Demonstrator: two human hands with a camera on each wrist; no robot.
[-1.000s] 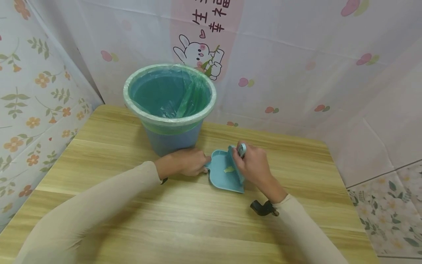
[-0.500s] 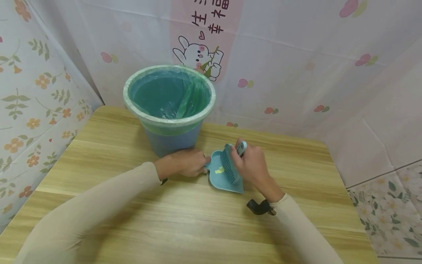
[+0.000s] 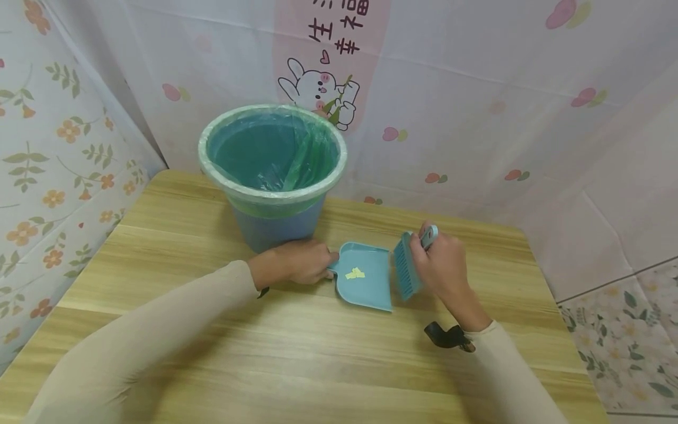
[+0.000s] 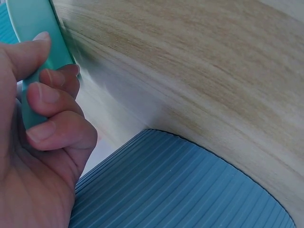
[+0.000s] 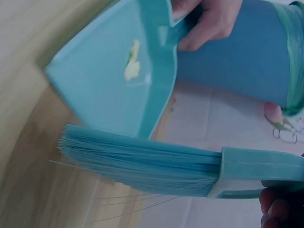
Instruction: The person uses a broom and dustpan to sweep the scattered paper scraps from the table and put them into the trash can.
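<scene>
My left hand (image 3: 304,261) grips the short handle of a light blue dustpan (image 3: 371,294) on the table; its curled fingers (image 4: 61,123) show around the handle in the left wrist view. Small pale yellow scraps (image 3: 355,274) lie in the pan, and appear again as yellow scraps (image 5: 133,61) in the right wrist view. My right hand (image 3: 445,262) holds a matching blue hand brush (image 3: 406,268) by its handle, just right of the pan's front lip. The brush's bristles (image 5: 137,159) point down toward the table, beside the pan.
A blue trash bin (image 3: 281,224) with a green liner bag (image 3: 312,153) stands behind my left hand, close to it. The wood-grain table (image 3: 318,359) ends at a printed curtain (image 3: 450,118) at the back. Another floral cloth (image 3: 58,176) hangs at the left.
My right hand has moved the brush leftward within the dustpan, then right and off its front lip. The yellow scraps have shifted left, deeper into the pan. My left hand stays put.
</scene>
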